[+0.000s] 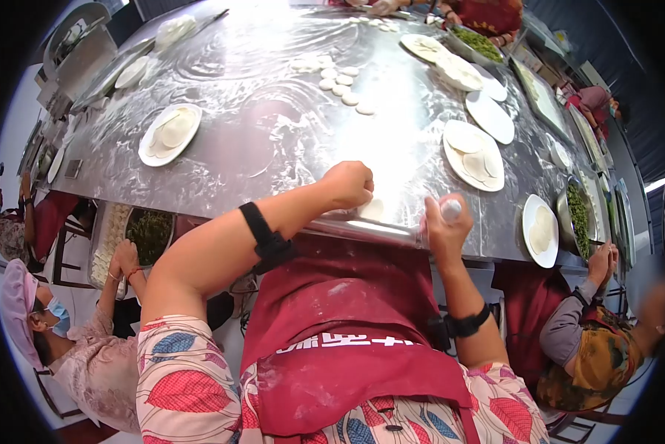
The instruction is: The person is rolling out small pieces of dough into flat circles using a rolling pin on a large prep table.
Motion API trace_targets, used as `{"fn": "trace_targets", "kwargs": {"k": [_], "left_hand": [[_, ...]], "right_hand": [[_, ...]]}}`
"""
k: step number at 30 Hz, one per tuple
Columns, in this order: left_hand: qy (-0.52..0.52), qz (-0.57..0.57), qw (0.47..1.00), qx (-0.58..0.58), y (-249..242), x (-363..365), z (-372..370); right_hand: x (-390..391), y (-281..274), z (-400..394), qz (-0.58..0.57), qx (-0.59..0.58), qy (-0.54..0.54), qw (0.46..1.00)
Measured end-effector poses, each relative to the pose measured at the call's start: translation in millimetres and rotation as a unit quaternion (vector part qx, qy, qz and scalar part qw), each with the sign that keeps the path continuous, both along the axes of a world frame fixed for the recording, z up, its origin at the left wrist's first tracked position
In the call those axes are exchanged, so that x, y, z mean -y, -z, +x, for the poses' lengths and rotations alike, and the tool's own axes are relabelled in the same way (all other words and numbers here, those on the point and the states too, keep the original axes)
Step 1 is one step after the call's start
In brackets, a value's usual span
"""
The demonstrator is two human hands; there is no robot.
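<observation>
Near the front edge of the metal table, my left hand (pixel 349 185) is closed, its fingers curled down beside a small flat dough piece (pixel 372 210). Whether the fingers pinch the edge of that dough is hidden. To the right, my right hand (pixel 448 226) is wrapped round a pale rolling pin (pixel 452 210), whose rounded end points up toward the camera. Small round dough pieces (pixel 341 90) lie farther back on the floured surface. A white plate with flat wrappers (pixel 475 180) sits beyond my right hand.
Another plate of wrappers (pixel 150 157) is at the left. More plates stand at the right, one (pixel 531 250) near the front edge, beside a bowl of green filling (pixel 578 214). Co-workers sit at the left (pixel 88 362) and right (pixel 584 355); others are across the table.
</observation>
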State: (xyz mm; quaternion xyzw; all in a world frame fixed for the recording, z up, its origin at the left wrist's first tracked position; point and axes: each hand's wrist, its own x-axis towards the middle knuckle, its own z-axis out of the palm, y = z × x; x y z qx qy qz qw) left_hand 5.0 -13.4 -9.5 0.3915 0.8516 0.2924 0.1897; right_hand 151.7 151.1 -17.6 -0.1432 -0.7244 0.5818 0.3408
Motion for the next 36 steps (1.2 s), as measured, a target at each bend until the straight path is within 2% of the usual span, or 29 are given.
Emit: {"fn": "trace_targets", "kwargs": {"k": [1, 4, 5, 6, 8, 9, 11, 12, 14, 15, 19, 21, 24, 26, 27, 30, 31, 33, 36], "left_hand": [[-0.031, 0.021, 0.998, 0.056, 0, 4, -2], [-0.039, -0.001, 0.984, 0.175, -2, 7, -5], [0.002, 0.014, 0.998, 0.054, -1, 5, -5], [0.001, 0.013, 0.999, 0.04, -3, 0, -4], [-0.006, 0.012, 1.0, 0.015, -6, -8, -2], [0.013, 0.013, 1.0, 0.018, -6, -7, -3], [0.046, 0.019, 0.998, 0.03, 0, -5, -6], [0.03, 0.028, 0.998, 0.039, 1, -3, -8], [0.004, 0.039, 0.997, 0.061, 0, 3, -10], [0.008, 0.038, 0.993, 0.111, -2, 5, -11], [0.037, 0.01, 0.999, 0.008, -7, -8, -10], [0.032, 0.001, 0.999, 0.019, -3, -13, -7], [0.033, 0.008, 0.999, 0.016, 1, -7, -6], [0.042, 0.012, 0.999, 0.024, 2, 0, -11], [0.033, 0.01, 0.996, 0.085, 2, 1, -13], [0.035, -0.001, 0.993, 0.11, -3, -4, -14], [0.048, 0.009, 0.999, 0.022, -2, -9, -13], [0.044, -0.008, 0.999, 0.02, -2, -20, -9], [0.054, -0.011, 0.998, 0.026, 1, -15, -12]], "right_hand": [[-3, 2, -3, 0.02, -0.002, 0.006, 1.0], [-13, 11, -28, 0.094, -0.009, 0.051, 0.994], [-15, 7, -44, 0.074, -0.002, 0.039, 0.997], [-15, 0, -54, 0.055, 0.003, 0.025, 0.998], [-28, 15, -65, 0.108, -0.012, 0.022, 0.994], [-33, 20, -69, 0.136, -0.02, 0.017, 0.99], [-23, 17, -35, 0.115, -0.006, 0.022, 0.993], [-18, 13, -18, 0.104, 0.001, 0.023, 0.994], [-4, -3, -5, 0.027, 0.027, 0.011, 0.999], [2, -4, 2, -0.017, 0.041, 0.012, 0.999], [-27, 14, -64, 0.118, -0.031, 0.027, 0.992], [-30, 13, -79, 0.145, -0.031, 0.018, 0.989], [-15, 0, -35, 0.089, 0.014, 0.012, 0.996], [-4, 2, -6, 0.025, -0.012, -0.008, 1.0], [-1, 0, -1, 0.008, -0.014, -0.015, 1.0], [-12, -1, -39, 0.136, -0.026, 0.053, 0.989], [-19, 4, -59, 0.127, -0.013, 0.048, 0.991], [-27, 9, -80, 0.104, 0.027, 0.021, 0.994], [-23, 13, -50, 0.094, -0.015, 0.023, 0.995]]}}
